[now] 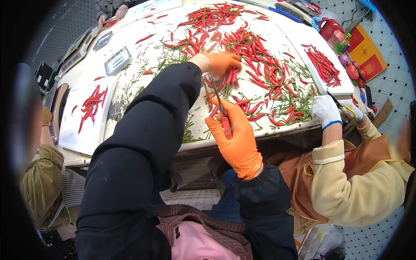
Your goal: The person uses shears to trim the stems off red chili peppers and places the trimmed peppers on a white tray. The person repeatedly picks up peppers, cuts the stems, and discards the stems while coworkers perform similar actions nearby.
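Note:
My left hand, in an orange glove, is curled over a small bunch of red chili peppers, their stem ends pointing towards me. In my right hand, gloved in orange too, are scissors with red handles. Their blades point away from me and reach up beside my left wrist; how far apart they are is hard to tell. Loose chilies and cut green stems lie around both hands. Beyond them spreads a large heap of red chilies on the white tabletop.
A white board with chilies lies left, near a clear plastic tray. At right, a person's white-gloved hand is beside another white board bearing chilies. A brush lies at the far edge. Another person's hands work at far left.

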Demonstrator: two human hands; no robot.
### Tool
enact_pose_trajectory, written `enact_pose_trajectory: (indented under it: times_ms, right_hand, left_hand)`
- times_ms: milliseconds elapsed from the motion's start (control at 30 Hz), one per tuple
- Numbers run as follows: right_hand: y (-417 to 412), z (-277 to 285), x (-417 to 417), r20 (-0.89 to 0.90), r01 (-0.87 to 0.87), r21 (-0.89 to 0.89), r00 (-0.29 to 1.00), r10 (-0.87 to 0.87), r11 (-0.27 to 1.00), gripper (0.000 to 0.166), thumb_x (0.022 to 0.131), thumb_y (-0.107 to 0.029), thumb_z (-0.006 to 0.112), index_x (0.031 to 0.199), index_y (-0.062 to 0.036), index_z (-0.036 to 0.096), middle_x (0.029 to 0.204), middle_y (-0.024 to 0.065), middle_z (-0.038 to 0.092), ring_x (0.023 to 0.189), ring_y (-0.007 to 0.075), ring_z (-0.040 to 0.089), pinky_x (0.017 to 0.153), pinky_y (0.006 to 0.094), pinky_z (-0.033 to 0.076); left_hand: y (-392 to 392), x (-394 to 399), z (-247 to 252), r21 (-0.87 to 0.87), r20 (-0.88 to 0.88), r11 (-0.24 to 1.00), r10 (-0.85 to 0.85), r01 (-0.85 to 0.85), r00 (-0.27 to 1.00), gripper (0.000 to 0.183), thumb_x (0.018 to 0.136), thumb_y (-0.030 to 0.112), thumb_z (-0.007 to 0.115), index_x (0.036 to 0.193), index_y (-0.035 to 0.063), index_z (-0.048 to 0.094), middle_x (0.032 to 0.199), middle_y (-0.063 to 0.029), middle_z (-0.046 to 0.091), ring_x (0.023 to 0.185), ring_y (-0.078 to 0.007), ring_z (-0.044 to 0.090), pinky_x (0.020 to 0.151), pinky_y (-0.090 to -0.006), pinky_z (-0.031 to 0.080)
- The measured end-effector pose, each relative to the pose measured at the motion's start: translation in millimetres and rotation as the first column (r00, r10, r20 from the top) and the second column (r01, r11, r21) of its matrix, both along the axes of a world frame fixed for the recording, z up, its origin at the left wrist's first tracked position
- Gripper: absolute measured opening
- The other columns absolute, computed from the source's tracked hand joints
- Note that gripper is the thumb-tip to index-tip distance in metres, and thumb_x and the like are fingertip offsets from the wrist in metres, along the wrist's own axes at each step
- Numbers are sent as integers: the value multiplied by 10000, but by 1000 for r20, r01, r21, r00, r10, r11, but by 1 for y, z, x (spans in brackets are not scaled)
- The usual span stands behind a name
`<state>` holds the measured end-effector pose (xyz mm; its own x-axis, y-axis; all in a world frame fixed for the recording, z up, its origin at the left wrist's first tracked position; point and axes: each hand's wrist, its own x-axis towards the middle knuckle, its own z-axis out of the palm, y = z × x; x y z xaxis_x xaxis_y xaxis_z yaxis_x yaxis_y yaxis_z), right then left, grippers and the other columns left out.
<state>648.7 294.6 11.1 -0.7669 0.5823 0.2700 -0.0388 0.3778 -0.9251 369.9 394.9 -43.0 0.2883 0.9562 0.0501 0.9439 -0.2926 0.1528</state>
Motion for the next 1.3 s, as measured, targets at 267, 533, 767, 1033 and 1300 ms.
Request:
enact_pose_trajectory:
  times_ms: [267,533,767,1033,1300]
  right_hand:
    - [-3,-12,-4,-87,15,86,996,-8,996,428,828,-259,724,1146,-21,563,858,104,550,753,244,555,681,334,464]
    - [27,-12,6,-163,185,-200,962,-219,962,342,903,-262,667,1112,1,600,772,-19,530,682,47,475,591,208,406]
    - [39,-14,-1,-338,246,-292,877,-340,924,265,931,-193,630,1119,-11,590,870,-4,580,706,49,480,614,205,414]
    - [40,-16,5,-165,290,-301,923,-349,909,261,935,-195,622,1116,-9,593,883,10,584,714,52,489,628,212,425]
    - [35,-9,2,-190,234,-351,931,-313,907,310,923,-207,642,1145,2,585,954,12,595,802,63,503,696,211,428]
  left_hand:
    - [-78,0,12,-264,-58,881,392,-393,918,434,784,273,662,1135,36,568,1095,-175,549,1014,-346,564,847,-402,465]
    - [-173,42,36,-252,142,927,320,-279,937,508,786,278,707,1199,13,575,1227,-168,529,1086,-299,537,917,-370,442]
    - [-149,61,41,-93,318,854,513,-512,797,399,819,293,662,1103,15,640,927,-159,669,838,-314,638,773,-377,507]
    - [-113,64,24,-86,174,790,612,-608,771,247,780,150,611,974,8,670,888,-200,668,831,-354,641,764,-397,503]
    - [-132,72,30,-45,942,817,226,-575,247,189,792,60,696,941,9,592,919,-51,631,790,-111,598,703,-250,489]
